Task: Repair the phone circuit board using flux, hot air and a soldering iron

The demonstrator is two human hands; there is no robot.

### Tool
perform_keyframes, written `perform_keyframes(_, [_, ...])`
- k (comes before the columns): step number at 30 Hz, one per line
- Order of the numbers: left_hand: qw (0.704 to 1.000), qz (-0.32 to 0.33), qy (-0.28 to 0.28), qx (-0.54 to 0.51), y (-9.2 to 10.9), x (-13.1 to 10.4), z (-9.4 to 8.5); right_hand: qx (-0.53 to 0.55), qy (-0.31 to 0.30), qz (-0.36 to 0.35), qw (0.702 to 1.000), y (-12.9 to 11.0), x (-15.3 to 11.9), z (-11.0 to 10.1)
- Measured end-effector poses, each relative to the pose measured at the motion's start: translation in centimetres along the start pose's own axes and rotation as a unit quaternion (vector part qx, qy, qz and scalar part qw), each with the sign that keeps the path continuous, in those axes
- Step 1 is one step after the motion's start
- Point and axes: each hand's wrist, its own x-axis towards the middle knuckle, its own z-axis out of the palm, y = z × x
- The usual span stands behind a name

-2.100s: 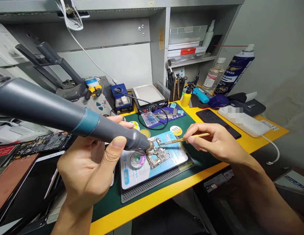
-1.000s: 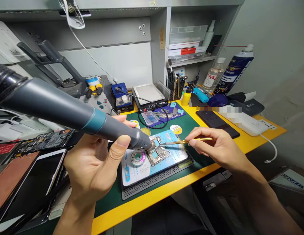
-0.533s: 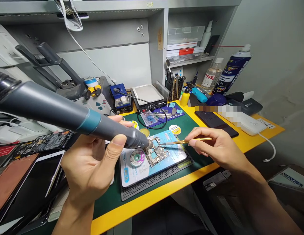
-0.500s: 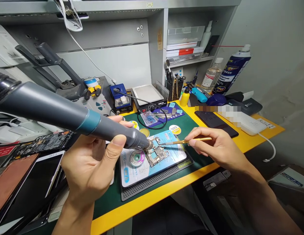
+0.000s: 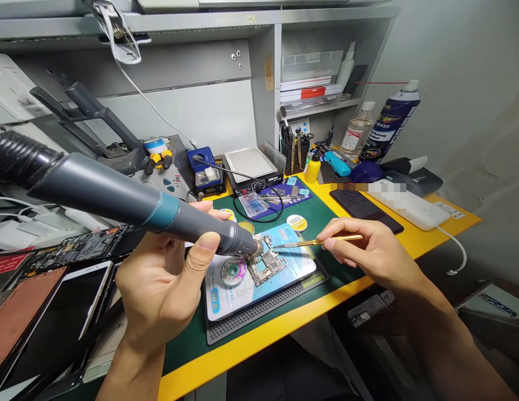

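Bare mat lay right of the part-hidden circuit board. Left hand gripped a wand, right hand a tool

Yellow desk, green mat on it, phone

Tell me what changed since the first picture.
The left hand and its gray tool shifted slightly right; the gold tool in the right hand is held a little flatter. Nothing was grabbed or released. The circuit board and reel stayed put.
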Motion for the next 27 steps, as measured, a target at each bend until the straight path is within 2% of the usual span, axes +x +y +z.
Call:
perform_keyframes(19, [1.0,-0.013,-0.012,0.011,0.26,0.06,-0.32,-0.001,0.01,-0.002,1.0,0.26,-0.24,-0.3])
perform_keyframes(27, [0.999,-0.014,0.001,0.04,0.7,0.24,-0.51,-0.001,0.01,-0.004,1.0,0.51,-0.49,-0.63])
